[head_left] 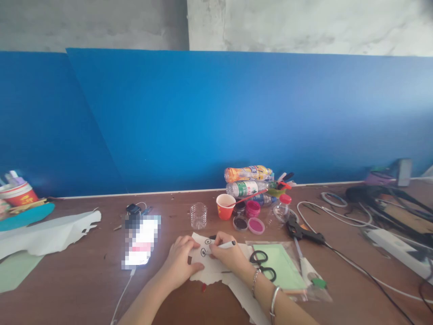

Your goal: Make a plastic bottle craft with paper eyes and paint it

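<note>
A white marker [226, 245] is gripped in my right hand [223, 249], its tip down at the white paper [209, 273]. Two black circles with inner marks, like eyes, are drawn on that sheet. My left hand [184, 257] lies on the paper's left side, fingers spread and bent, pressing it to the table. Just beyond the paper stands a cut clear plastic cup [198, 215]. Black-handled scissors [260, 258] lie right of my right wrist, on a plastic-wrapped pack of green paper [282, 264].
Behind are a red paper cup [226, 207], plastic bottles [248, 174] and open pots of pink [253, 208] and dark paint. To the right lie a glue gun [304, 232], cables and a power strip [399, 253]. A lit phone [142, 241] on a cable is at left.
</note>
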Tool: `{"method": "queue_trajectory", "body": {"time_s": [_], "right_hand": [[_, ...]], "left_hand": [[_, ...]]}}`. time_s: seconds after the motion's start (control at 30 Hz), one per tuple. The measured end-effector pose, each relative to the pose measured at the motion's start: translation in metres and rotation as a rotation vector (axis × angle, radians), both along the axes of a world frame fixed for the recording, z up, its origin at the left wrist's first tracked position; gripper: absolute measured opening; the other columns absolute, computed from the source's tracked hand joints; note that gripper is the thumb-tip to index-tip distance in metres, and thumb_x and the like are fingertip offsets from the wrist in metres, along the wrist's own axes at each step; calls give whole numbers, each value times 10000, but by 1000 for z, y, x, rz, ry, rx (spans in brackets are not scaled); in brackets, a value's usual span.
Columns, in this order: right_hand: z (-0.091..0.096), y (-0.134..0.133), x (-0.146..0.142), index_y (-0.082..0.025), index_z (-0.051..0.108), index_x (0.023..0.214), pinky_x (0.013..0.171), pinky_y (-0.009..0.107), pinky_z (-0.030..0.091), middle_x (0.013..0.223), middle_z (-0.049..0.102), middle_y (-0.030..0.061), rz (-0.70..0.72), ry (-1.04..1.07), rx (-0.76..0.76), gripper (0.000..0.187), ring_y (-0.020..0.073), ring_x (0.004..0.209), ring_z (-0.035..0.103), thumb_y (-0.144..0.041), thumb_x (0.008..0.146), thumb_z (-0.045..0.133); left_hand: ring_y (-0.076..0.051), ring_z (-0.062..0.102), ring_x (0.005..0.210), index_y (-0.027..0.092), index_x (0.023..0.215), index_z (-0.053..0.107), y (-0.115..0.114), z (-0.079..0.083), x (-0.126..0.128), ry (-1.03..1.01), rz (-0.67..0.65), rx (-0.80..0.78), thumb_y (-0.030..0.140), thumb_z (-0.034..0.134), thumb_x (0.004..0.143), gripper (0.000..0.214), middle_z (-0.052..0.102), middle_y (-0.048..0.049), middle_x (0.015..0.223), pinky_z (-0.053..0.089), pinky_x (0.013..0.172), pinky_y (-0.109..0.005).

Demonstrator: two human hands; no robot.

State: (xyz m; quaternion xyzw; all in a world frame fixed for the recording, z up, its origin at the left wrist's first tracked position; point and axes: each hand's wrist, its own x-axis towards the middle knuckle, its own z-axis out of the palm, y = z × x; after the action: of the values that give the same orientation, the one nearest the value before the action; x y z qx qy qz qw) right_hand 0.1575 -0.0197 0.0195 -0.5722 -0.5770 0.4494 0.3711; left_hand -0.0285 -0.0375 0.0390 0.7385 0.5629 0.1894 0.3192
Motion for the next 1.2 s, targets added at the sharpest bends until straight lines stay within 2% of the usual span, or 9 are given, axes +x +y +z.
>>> {"method": "queue_trajectory", "body": {"time_s": [0.1,0.2,0.33,0.47,0.6,0.8,1.0,1.2], "right_hand": [[1,1,1,-219,421,595,453,199,358,499,563,-47,4,53,-30,169,128,516,571,-224,683,565],[3,0,3,-212,504,663,413,201,329,530,587,-25,20,96,-57,137,144,533,598,-310,760,508],[8,-5,6,-192,558,646,475,215,382,581,622,3,42,111,-8,162,149,587,599,-321,745,561],[12,-15,7,-208,477,625,498,219,393,564,607,-18,31,63,120,144,127,537,536,-257,703,588],[11,-17,6,-222,396,592,451,205,370,495,567,-42,83,37,70,189,101,453,471,-226,713,541],[6,-13,4,-212,425,585,435,186,356,500,566,-43,112,-34,80,163,92,453,465,-179,688,547],[6,-13,4,-209,440,599,403,172,329,518,577,-44,129,-27,28,156,77,425,443,-188,696,560],[7,-13,3,-209,436,601,398,180,320,522,566,-44,142,-27,44,160,77,417,430,-194,702,559]], "left_hand": [[-267,480,1072,217,1043,607,1,-1,0,7,-6,12,354,680,656,417,543,-67,1086,419,901,-357],[-268,481,1069,222,1053,608,2,-3,-1,4,-5,19,344,675,657,419,544,-65,1089,410,909,-367],[-270,480,1062,210,1044,614,1,-3,-1,0,-13,35,350,688,651,423,551,-68,1086,395,922,-379],[-267,481,1052,208,1024,613,-1,0,0,-9,-24,49,332,691,652,400,559,-64,1089,397,917,-377],[-267,481,1063,211,1044,603,-1,2,1,-2,1,14,341,678,660,411,545,-64,1108,402,919,-377],[-267,482,1067,251,1042,614,-2,5,1,9,-24,20,347,668,672,386,555,-47,1111,397,937,-388],[-270,477,1086,257,1052,620,-2,5,0,-5,-26,20,342,664,669,394,536,-54,1134,407,930,-384],[-268,477,1096,253,1062,622,-3,8,1,5,-23,1,340,666,668,405,534,-54,1140,395,946,-376]]}}
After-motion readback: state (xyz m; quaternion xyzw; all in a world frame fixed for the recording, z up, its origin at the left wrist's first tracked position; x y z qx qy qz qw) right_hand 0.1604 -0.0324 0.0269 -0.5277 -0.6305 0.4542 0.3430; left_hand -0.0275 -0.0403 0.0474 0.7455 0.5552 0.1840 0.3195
